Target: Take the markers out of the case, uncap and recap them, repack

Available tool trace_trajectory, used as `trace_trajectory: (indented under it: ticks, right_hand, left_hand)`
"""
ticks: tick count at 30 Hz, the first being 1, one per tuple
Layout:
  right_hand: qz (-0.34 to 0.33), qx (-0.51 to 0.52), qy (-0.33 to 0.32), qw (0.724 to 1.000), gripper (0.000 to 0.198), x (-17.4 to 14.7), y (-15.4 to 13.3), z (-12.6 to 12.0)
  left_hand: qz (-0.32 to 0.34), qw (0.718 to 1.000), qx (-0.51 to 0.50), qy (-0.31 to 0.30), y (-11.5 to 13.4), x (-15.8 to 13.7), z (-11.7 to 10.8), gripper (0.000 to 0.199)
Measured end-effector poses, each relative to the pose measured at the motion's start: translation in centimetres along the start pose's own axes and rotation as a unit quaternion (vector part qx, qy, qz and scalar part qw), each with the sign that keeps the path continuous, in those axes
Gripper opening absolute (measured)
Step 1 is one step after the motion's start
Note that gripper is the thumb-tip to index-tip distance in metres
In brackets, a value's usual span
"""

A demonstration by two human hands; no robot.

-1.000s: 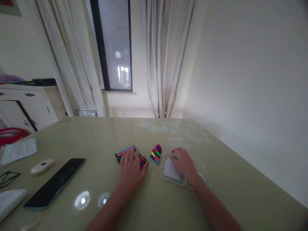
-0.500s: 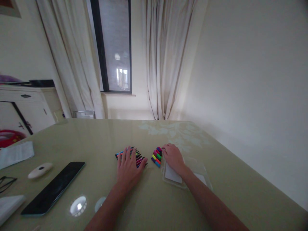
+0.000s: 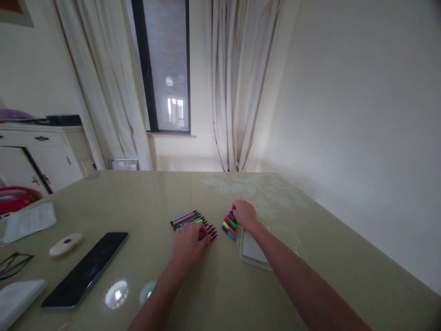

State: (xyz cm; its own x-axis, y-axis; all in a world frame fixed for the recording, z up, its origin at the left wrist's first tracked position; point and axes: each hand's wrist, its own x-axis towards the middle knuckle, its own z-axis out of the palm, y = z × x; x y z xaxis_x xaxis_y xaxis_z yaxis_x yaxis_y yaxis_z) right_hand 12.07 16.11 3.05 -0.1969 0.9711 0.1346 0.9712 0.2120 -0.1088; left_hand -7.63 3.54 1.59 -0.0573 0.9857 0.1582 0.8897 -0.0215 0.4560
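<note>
A row of uncapped felt-tip pens (image 3: 184, 217) in many colours lies side by side on the table, their black tips pointing right. My left hand (image 3: 190, 239) rests over the near part of this row, fingers curled and thumb bent at a pink pen by the near end. Right of the pens is a short row of colourful pen caps (image 3: 229, 226), laid close together. My right hand (image 3: 244, 214) is at the far end of that row, its fingers bent down around a dark blue cap; the fingertips are partly hidden. Under my right forearm lies a clear plastic case (image 3: 253, 263).
On the left of the table (image 3: 193, 294) lie a dark phone (image 3: 86, 269), a white oval device (image 3: 65, 244), eyeglasses (image 3: 15, 265), a white box (image 3: 20, 299) and a pale folded sheet (image 3: 31, 221). A wall (image 3: 365, 138) runs along the right side.
My left hand has drawn nearer to me and curled its fingers, uncovering more pens. My right hand has bent at the wrist, its fingers now closed down at the caps' far end.
</note>
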Motion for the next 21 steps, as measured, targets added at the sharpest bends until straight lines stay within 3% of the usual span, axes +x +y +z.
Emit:
trace_trajectory:
  ticks: [12,17,20,21]
  right_hand:
    - [0.007,0.036,-0.005,0.999,0.023,0.0,0.2,0.2]
    - [-0.021,0.097,0.034,0.995,0.022,-0.8,0.0,-1.0]
    - [-0.060,0.187,0.049,0.979,0.023,-3.2,0.5,-1.5]
    - [-0.084,0.283,0.049,0.954,0.020,-4.3,0.8,-1.5]
  left_hand:
    - [0.034,0.999,-0.005,-0.028,0.1,-0.3,0.7,0.014]
    - [0.053,0.999,-0.010,-0.009,0.3,-0.3,0.8,0.017]
    - [0.086,0.995,-0.038,0.028,0.9,-0.3,0.7,0.021]
    - [0.099,0.993,-0.049,0.042,1.2,-0.4,0.7,0.022]
